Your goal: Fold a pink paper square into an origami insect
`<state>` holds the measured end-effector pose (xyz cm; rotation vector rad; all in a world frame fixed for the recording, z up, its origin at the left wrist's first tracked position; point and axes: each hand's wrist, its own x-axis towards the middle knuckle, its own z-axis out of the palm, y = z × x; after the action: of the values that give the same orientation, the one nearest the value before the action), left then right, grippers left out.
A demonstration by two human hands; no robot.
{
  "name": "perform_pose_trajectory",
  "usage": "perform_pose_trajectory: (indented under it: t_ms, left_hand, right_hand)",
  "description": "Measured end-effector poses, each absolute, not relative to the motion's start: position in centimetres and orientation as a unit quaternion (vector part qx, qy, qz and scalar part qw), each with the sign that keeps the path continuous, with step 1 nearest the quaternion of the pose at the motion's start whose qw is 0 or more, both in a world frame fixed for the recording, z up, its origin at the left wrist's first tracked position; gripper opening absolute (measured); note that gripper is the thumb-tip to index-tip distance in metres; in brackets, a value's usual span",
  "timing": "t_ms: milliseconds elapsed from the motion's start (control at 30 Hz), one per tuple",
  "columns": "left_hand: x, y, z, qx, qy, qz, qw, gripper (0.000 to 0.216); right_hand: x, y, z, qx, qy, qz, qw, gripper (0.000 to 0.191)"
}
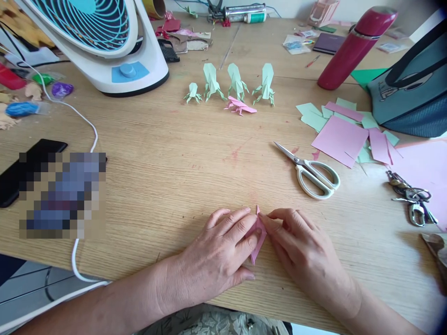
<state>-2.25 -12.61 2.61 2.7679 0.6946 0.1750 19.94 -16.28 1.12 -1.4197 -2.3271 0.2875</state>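
A small piece of pink folded paper lies on the table near its front edge, long and pointed at both ends. My left hand rests over its left side, holding it against the wood with the fingers and covering part of it. Thumb and fingertips of my right hand pinch its right edge close to the upper tip. Scissors with pale handles lie beyond my right hand, blades slightly apart and pointing to the upper left.
Several green folded-paper figures and a pink one stand farther back. Pink and green paper pieces, keys, a red flask and a bag occupy the right. Leftward are a fan, white cable and black object.
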Motion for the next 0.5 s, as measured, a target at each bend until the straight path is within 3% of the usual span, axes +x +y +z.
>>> perform_pose_trajectory:
  t_ms: [200,500]
  left_hand:
    - [-2.39,-13.03,2.29,0.967,0.23,0.059,0.096,0.056]
    - [-2.52,-13.27,1.78,0.961,0.242,0.062,0.118,0.052]
  right_hand:
    - [20.12,-16.55,1.12,-0.468,-0.873,0.005,0.133,0.038]
    - [20.03,-16.28,1.03,-0.472,-0.864,0.083,0.157,0.04]
